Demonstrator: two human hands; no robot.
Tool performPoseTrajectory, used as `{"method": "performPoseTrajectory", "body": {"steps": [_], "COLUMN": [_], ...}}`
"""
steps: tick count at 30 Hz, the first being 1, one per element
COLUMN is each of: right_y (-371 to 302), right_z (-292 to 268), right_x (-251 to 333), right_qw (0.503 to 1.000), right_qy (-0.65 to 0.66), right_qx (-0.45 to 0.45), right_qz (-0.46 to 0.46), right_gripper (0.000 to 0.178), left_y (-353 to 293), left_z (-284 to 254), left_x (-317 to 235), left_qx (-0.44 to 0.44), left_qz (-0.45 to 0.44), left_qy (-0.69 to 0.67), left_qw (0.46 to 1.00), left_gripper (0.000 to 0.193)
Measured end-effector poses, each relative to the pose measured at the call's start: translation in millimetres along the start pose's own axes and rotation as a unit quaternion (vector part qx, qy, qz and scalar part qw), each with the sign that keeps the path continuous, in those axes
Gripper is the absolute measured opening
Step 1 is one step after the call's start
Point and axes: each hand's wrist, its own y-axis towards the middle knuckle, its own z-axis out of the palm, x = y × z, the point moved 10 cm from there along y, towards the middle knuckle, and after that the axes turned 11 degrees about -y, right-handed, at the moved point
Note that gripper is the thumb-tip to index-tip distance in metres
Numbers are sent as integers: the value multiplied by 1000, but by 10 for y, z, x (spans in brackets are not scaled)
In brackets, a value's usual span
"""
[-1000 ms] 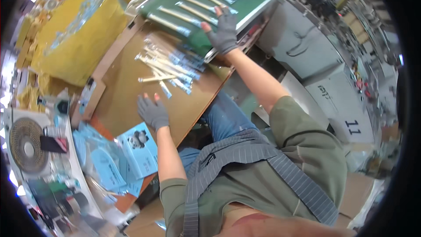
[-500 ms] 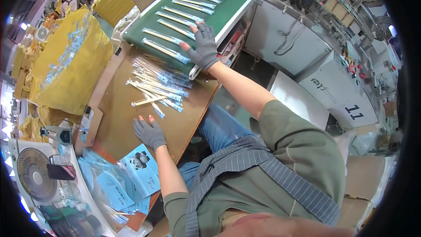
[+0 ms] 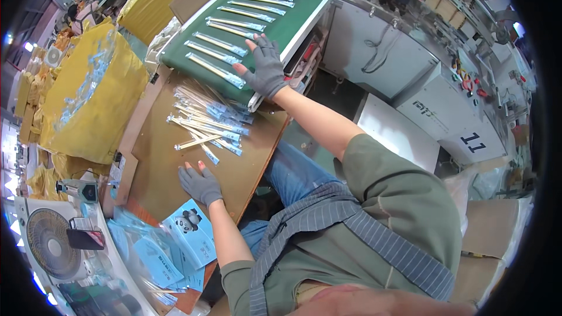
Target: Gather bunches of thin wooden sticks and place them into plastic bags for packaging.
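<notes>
My right hand (image 3: 264, 71), in a grey fingerless glove, is open at the right edge of a green conveyor belt (image 3: 175, 58), its fingers stretched over the ends of wrapped chopsticks. It does not grip any. Pairs of chopsticks in clear sleeves with blue ends (image 3: 215, 71) lie crosswise in a row along the belt. Below the belt's end, a loose pile of the same wrapped chopsticks (image 3: 205, 118) is heaped on the brown tabletop (image 3: 153, 167). My left hand (image 3: 200, 184), gloved alike, rests open on the tabletop just nearer than the pile, holding nothing.
Blue printed plastic bags (image 3: 190, 228) lie left of my left forearm. Beyond them are a fan (image 3: 52, 243) and a phone (image 3: 86, 239). A yellow-lined bin (image 3: 88, 117) with wrapped pieces stands at left. Grey machine cabinets (image 3: 374, 47) stand at right.
The whole view has shifted slightly. Both hands keep nearly the same places, and the right fingers have shifted a little among the chopstick ends. The pile looks unchanged.
</notes>
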Motion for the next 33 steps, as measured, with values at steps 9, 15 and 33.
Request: {"method": "performPoseTrajectory", "body": {"steps": [9, 15, 33], "right_y": [22, 23, 17], "right_z": [-15, 2, 28], "right_x": [-2, -14, -33], "right_qw": [1000, 1000, 999], "right_qy": [12, 6, -18], "right_qx": [8, 10, 26], "right_qz": [3, 5, 13], "right_gripper": [64, 64, 63], "left_y": [12, 13, 17], "left_z": [15, 14, -5], "left_x": [-7, 1, -33], "left_qx": [0, 0, 1], "left_qz": [1, 1, 8], "left_qy": [2, 5, 9], "left_qw": [1000, 1000, 1000], "left_gripper": [51, 49, 48]}}
